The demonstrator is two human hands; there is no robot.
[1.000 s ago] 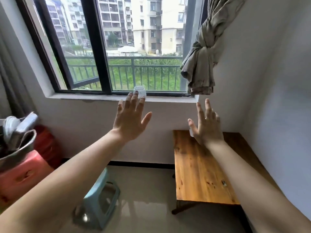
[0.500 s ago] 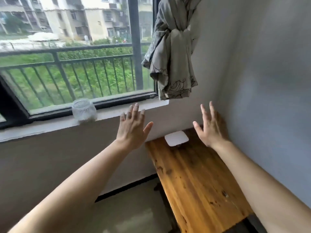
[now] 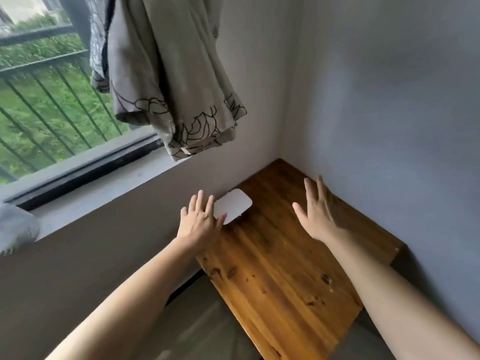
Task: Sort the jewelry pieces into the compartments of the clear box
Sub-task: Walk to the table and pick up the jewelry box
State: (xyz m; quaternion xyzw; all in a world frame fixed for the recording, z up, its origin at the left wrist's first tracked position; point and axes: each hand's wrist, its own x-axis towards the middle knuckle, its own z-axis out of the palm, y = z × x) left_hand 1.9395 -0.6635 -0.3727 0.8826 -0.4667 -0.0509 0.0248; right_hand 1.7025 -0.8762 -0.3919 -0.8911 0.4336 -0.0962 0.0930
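Your left hand (image 3: pixel 201 224) and right hand (image 3: pixel 315 214) reach out over the wooden bench (image 3: pixel 280 268) in the corner, both empty with fingers (image 3: pixel 200 201) spread. 1 white rounded box (image 3: pixel 235 205) lies on the bench against the wall, just beside your left hand. A knotted curtain (image 3: pixel 168 74) hangs above.

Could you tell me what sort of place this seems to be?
Probably a room corner in a home: a knotted curtain hangs beside a railed window, and a low wooden table stands against the walls.
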